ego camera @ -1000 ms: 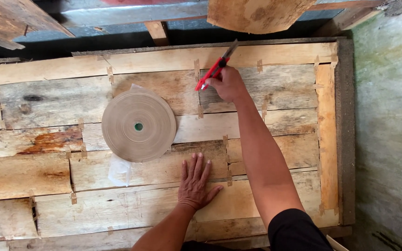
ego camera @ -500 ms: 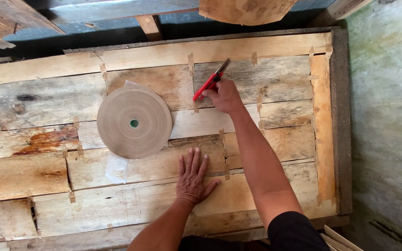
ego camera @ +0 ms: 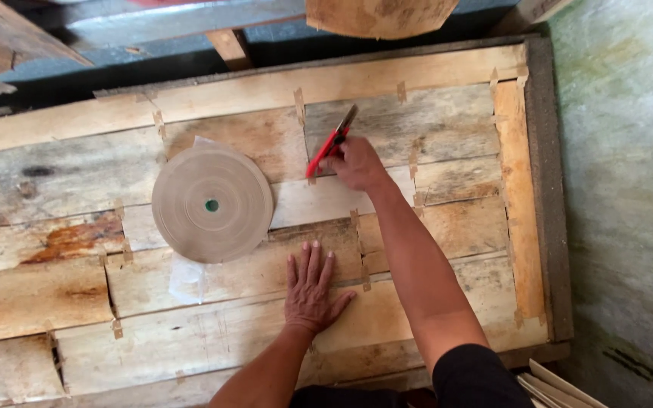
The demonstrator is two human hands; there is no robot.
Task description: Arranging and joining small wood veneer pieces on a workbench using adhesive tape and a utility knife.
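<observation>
A right hand [ego camera: 357,162] grips a red knife [ego camera: 332,141] just right of the tape roll [ego camera: 211,204], as before; the left hand [ego camera: 311,291] stays flat, fingers spread, on the veneer [ego camera: 432,128] below the roll.

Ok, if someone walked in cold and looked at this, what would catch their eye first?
Probably the big flat roll of brown paper tape lying left of centre on the patchwork of wood veneer sheets. Next, the red cutter gripped in the right hand near the top middle, its tip on the wood. Below it, the left hand lies flat with fingers spread, pressing a sheet down.
</observation>
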